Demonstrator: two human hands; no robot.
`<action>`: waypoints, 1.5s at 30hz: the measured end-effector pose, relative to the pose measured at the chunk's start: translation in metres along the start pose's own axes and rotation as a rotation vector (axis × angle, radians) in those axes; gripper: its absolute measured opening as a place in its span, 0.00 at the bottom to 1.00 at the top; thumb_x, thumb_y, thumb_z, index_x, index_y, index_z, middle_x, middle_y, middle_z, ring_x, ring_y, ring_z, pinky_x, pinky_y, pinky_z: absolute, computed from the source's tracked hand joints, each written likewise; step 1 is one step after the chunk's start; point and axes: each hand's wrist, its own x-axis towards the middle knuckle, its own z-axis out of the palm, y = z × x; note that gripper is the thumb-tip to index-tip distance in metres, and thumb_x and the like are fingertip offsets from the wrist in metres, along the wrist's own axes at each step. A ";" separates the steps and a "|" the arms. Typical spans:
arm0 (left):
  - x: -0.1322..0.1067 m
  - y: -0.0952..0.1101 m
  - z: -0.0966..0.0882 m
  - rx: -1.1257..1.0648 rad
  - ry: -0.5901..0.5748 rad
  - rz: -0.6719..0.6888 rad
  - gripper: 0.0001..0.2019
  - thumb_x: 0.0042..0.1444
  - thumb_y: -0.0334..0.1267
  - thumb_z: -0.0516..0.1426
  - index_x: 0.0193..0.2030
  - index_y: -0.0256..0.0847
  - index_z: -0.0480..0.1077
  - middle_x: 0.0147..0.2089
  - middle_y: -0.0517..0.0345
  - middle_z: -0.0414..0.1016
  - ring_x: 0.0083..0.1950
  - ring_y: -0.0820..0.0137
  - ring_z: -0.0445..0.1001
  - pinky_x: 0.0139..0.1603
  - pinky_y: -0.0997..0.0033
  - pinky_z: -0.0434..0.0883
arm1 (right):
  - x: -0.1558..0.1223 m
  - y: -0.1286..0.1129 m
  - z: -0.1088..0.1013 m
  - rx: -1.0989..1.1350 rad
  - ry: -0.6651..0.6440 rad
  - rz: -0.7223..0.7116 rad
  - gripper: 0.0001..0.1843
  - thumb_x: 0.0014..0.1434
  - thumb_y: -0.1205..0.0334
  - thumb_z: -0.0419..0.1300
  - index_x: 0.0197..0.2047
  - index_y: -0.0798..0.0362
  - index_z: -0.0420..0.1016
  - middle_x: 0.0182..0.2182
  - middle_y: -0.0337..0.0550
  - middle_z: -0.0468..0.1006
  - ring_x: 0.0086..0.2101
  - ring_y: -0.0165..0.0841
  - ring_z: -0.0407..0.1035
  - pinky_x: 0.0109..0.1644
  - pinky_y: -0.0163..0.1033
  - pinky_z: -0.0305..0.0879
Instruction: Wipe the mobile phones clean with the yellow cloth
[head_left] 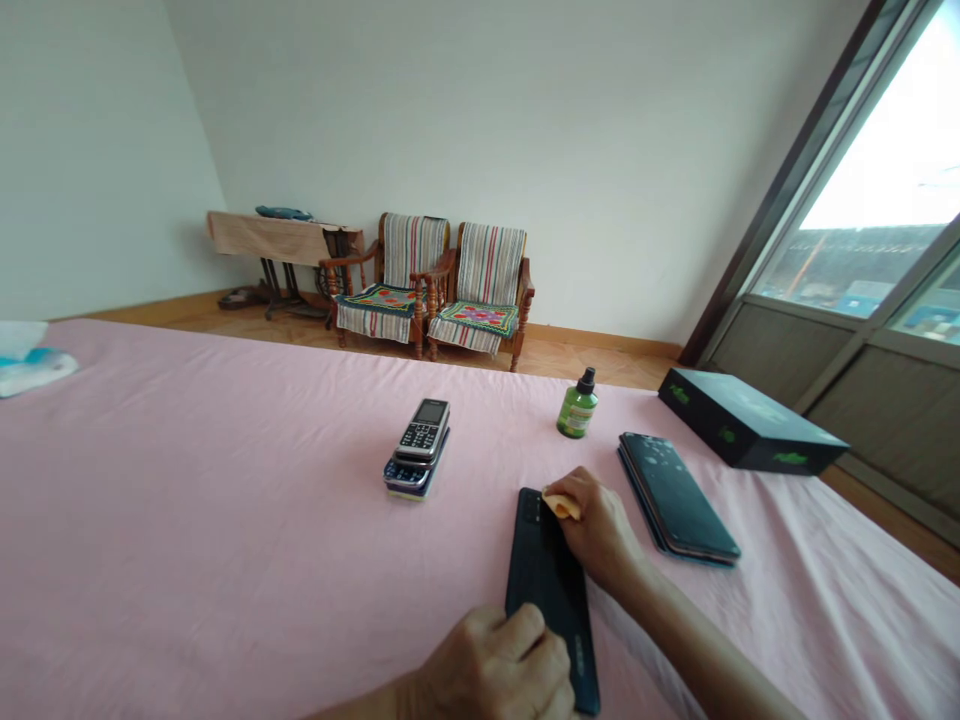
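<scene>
A black smartphone (551, 570) lies back side up on the pink sheet, its camera block at the far end. My left hand (499, 665) is closed over the near left side of the phone, fingers curled. My right hand (596, 530) pinches a small yellow-orange cloth (562, 505) against the phone's far right edge, beside the camera block. Right of that hand, another smartphone (679, 495) with whitish marks on its dark screen rests on a further flat device. To the left, a keypad phone (424, 430) lies on top of other phones in a small stack.
A green bottle with a black cap (577, 405) stands beyond my right hand. Farther right is a black box (750, 420) with green lettering. The pink sheet (225, 520) covers the surface. Past its edge stand two wooden armchairs (480, 290) and a cloth-covered table (277, 240).
</scene>
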 end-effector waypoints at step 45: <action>0.009 0.008 -0.020 0.018 -0.057 -0.193 0.12 0.69 0.28 0.50 0.40 0.34 0.75 0.32 0.58 0.78 0.35 0.68 0.76 0.37 0.69 0.76 | 0.016 -0.022 0.010 -0.104 -0.142 -0.114 0.25 0.50 0.83 0.52 0.41 0.50 0.81 0.37 0.46 0.75 0.39 0.38 0.64 0.42 0.39 0.57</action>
